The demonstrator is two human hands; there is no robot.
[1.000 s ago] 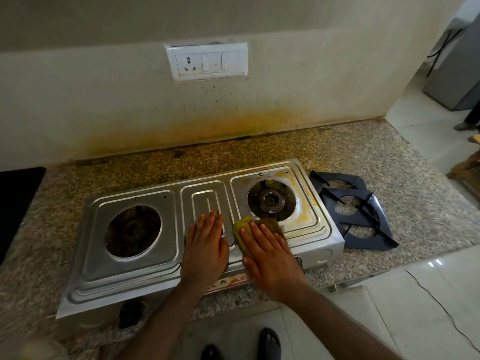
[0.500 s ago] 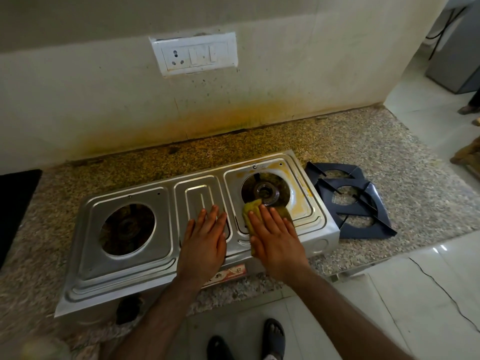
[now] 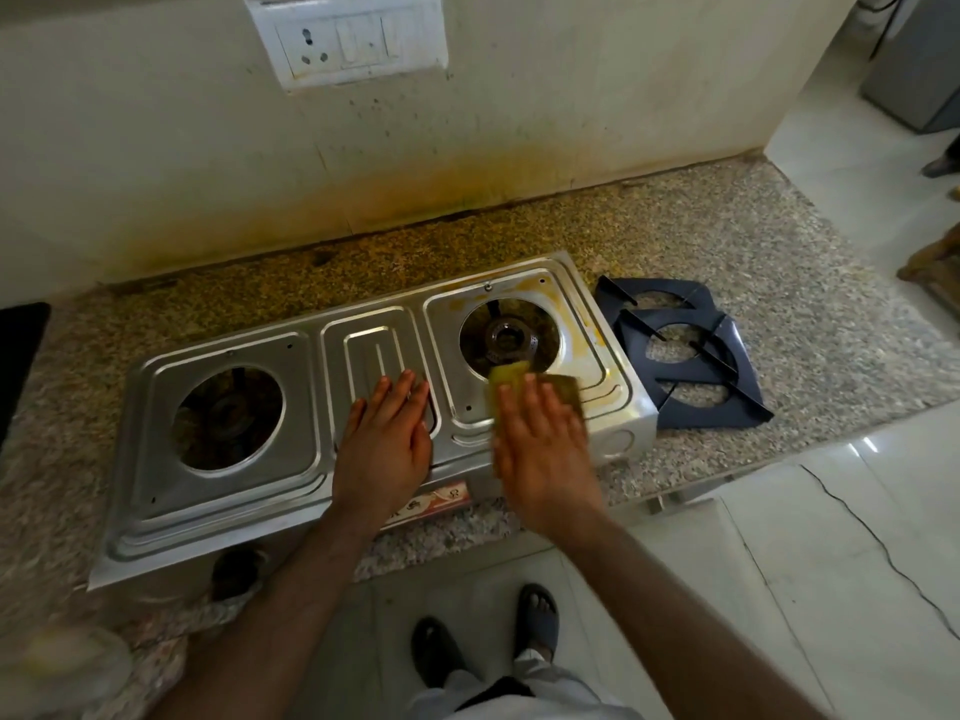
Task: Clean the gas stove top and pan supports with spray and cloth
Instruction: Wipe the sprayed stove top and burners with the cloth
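Note:
A steel two-burner gas stove (image 3: 218, 491) lies on the granite counter with both pan supports taken off. My left hand (image 3: 384, 444) rests flat on the stove's middle panel, fingers spread. My right hand (image 3: 543, 449) presses a yellow-green scrub pad (image 3: 511, 374) flat against the front rim of the right burner (image 3: 509, 337). Yellow grease stains ring that burner's recess. Two dark pan supports (image 3: 691, 356) lie stacked on the counter just right of the stove.
The wall behind carries a switch and socket plate (image 3: 353, 39) above orange grease stains. A black object (image 3: 18, 356) sits at the counter's far left. A blurred pale container (image 3: 67, 667) stands at the bottom left. My sandalled feet (image 3: 485, 636) stand on white floor tiles.
My right hand has pushed the scrub pad forward and rightward, from the front edge up to the right burner's rim. The left hand stays flat on the middle panel. The camera has tilted down.

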